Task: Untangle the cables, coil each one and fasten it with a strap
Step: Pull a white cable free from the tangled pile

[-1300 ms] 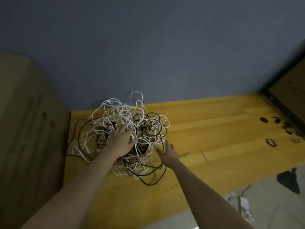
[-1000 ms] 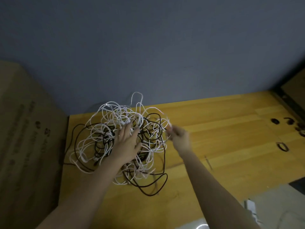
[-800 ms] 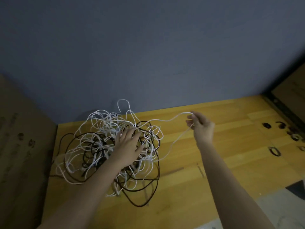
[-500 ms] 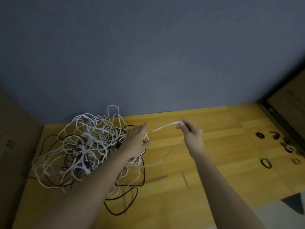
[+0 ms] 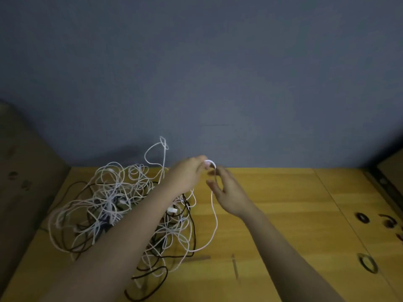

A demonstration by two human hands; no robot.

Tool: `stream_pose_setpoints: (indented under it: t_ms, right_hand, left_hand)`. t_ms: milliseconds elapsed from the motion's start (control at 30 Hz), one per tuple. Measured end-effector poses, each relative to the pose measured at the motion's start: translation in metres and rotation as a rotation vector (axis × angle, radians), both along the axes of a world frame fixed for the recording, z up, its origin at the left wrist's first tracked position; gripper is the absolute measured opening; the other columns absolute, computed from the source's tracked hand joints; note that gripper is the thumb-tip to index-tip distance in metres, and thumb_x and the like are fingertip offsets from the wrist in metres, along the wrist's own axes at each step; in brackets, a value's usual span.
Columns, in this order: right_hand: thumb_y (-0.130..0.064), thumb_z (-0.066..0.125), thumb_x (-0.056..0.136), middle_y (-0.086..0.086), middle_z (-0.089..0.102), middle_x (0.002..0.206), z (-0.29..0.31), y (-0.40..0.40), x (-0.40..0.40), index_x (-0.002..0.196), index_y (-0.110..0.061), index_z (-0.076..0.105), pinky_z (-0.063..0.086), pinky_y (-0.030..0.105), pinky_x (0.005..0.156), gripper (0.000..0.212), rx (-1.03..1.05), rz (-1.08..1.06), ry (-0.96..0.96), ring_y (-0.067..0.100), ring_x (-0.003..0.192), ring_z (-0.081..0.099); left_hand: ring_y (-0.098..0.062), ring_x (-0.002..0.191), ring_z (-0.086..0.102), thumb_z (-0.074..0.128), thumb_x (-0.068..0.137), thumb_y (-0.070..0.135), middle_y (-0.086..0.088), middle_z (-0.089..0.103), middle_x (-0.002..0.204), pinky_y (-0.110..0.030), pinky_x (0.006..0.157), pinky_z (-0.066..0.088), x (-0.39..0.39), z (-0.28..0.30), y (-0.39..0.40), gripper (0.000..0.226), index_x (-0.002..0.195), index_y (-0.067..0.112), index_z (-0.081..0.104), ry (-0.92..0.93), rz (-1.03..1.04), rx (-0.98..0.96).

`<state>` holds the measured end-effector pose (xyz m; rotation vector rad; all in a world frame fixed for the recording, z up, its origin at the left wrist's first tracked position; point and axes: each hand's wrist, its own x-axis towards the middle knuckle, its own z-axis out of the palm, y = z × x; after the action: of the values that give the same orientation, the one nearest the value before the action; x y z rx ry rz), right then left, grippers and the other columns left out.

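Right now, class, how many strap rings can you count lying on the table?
3 clear: one far right, a curled one beside it, one nearer the front edge. More may lie cut off at the right border.

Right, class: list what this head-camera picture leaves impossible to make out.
1. Cable tangle: middle hidden behind left forearm.
2. White cable: grip at left hand motion-blurred.
3. Right hand: fingertips blurred.
4. Straps: further ones cut by right edge.
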<state>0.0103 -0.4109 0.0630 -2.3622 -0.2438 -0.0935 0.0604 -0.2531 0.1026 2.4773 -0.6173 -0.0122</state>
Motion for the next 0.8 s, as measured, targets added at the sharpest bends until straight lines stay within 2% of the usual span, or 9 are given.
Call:
stream_pose_setpoints:
  t_ms: [33, 133, 200, 367, 467, 567, 633, 700, 800]
  right_hand:
    - [-0.026, 0.043, 0.101, 0.004, 0.067, 0.095, 0.007, 0.006, 0.002, 0.109, -0.02, 0.056, 0.048, 0.041, 0.088, 0.016, 0.128, -0.041, 0.032, 0.017, 0.094, 0.062]
    - [-0.02, 0.038, 0.103, -0.004, 0.053, 0.06, 0.039, 0.017, 0.017, 0.076, -0.025, 0.049, 0.045, 0.033, 0.059, 0.029, 0.334, -0.198, -0.089, 0.018, 0.057, 0.053]
    - [-0.02, 0.039, 0.103, -0.008, 0.043, 0.059, 0.067, 0.019, 0.03, 0.072, -0.026, 0.044, 0.036, 0.028, 0.053, 0.032, 0.389, -0.263, -0.272, 0.013, 0.054, 0.042]
    - [-0.028, 0.035, 0.097, -0.008, 0.039, 0.064, 0.122, 0.0, 0.063, 0.07, -0.026, 0.043, 0.031, 0.028, 0.059, 0.028, 0.709, -0.603, -0.535, 0.01, 0.059, 0.036]
    - [-0.02, 0.036, 0.102, -0.002, 0.048, 0.071, 0.099, -0.022, 0.067, 0.077, -0.018, 0.049, 0.034, 0.029, 0.064, 0.029, 0.59, -0.758, -0.459, 0.013, 0.066, 0.044]
    - [-0.015, 0.04, 0.101, 0.016, 0.061, 0.106, 0.045, -0.025, 0.06, 0.107, -0.013, 0.057, 0.043, 0.039, 0.077, 0.018, 0.229, -0.745, -0.065, 0.031, 0.089, 0.056]
    - [-0.013, 0.049, 0.094, 0.018, 0.041, 0.143, 0.016, -0.014, 0.047, 0.144, -0.014, 0.033, 0.033, 0.045, 0.103, 0.052, -0.13, -0.633, 0.136, 0.037, 0.126, 0.041]
    - [-0.02, 0.056, 0.091, 0.003, 0.015, 0.158, 0.003, 0.011, 0.031, 0.154, -0.023, 0.007, 0.014, 0.043, 0.116, 0.079, -0.2, -0.42, 0.098, 0.029, 0.144, 0.012]
    - [-0.037, 0.057, 0.092, -0.007, 0.012, 0.158, -0.016, 0.05, 0.023, 0.153, -0.031, 0.011, 0.003, 0.043, 0.118, 0.076, -0.185, -0.076, 0.043, 0.019, 0.145, 0.002]
  left_hand:
    - [-0.031, 0.086, 0.063, 0.039, 0.102, 0.025, -0.012, 0.069, 0.092, -0.035, 0.069, 0.043, 0.001, 0.011, 0.001, 0.026, 0.106, 0.014, 0.062, -0.027, 0.012, -0.061]
    - [-0.024, 0.066, 0.057, 0.048, 0.099, 0.031, 0.0, 0.059, 0.068, -0.036, 0.062, 0.042, 0.009, 0.033, 0.02, 0.014, 0.096, 0.019, 0.055, -0.02, 0.054, -0.299]
    - [-0.016, 0.057, 0.053, 0.052, 0.097, 0.031, 0.004, 0.057, 0.064, -0.032, 0.059, 0.042, 0.015, 0.031, 0.037, 0.012, 0.092, 0.02, 0.051, 0.02, 0.061, -0.296]
    - [-0.015, 0.062, 0.057, 0.05, 0.099, 0.03, 0.002, 0.061, 0.072, -0.03, 0.063, 0.045, 0.018, -0.019, 0.084, 0.017, 0.087, 0.018, 0.055, 0.214, 0.098, -0.018]
    - [-0.015, 0.065, 0.057, 0.049, 0.099, 0.032, 0.004, 0.059, 0.071, -0.032, 0.064, 0.044, 0.01, -0.038, 0.103, 0.018, 0.083, 0.025, 0.052, 0.206, 0.088, -0.036]
    - [-0.011, 0.067, 0.06, 0.048, 0.099, 0.034, 0.003, 0.063, 0.075, -0.032, 0.068, 0.048, 0.006, -0.035, 0.104, 0.019, 0.08, 0.031, 0.052, 0.269, 0.042, -0.09]
    - [-0.016, 0.062, 0.058, 0.049, 0.097, 0.037, -0.002, 0.06, 0.07, -0.032, 0.063, 0.046, 0.007, -0.028, 0.099, 0.02, 0.079, 0.031, 0.055, 0.288, 0.018, -0.133]
    - [-0.016, 0.062, 0.055, 0.049, 0.097, 0.038, 0.0, 0.057, 0.068, -0.031, 0.062, 0.044, 0.007, -0.018, 0.093, 0.021, 0.083, 0.026, 0.059, 0.311, -0.042, -0.157]
    - [-0.004, 0.058, 0.054, 0.05, 0.098, 0.032, 0.003, 0.058, 0.068, -0.018, 0.06, 0.044, 0.004, 0.003, 0.083, 0.025, 0.089, 0.012, 0.062, 0.357, -0.145, -0.18]
